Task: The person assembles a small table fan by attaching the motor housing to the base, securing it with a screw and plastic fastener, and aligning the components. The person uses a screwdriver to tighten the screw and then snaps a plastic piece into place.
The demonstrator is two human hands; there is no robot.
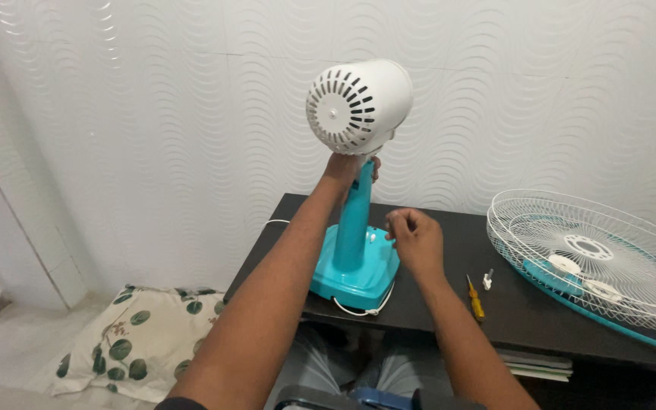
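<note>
We grip the teal fan stand [354, 220] near its top with our left hand [345, 167], fingers wrapped round it, just under the white motor housing [358, 105]. Our right hand [413, 239], fingers pinched narrow at the base [354, 277] on the bench [457, 250], seems to hold something small; we should keep the stand upright and steady.

White fan head [358, 106] on a teal pole [353, 228] and base [358, 273] — black table [449, 258], yellow screwdriver [477, 299], leafy green-and-cream pillow [130, 345].

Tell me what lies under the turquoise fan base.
The fan base stands on the dark table. A white cord emerges beneath its front edge; the rest underneath is covered.
</note>
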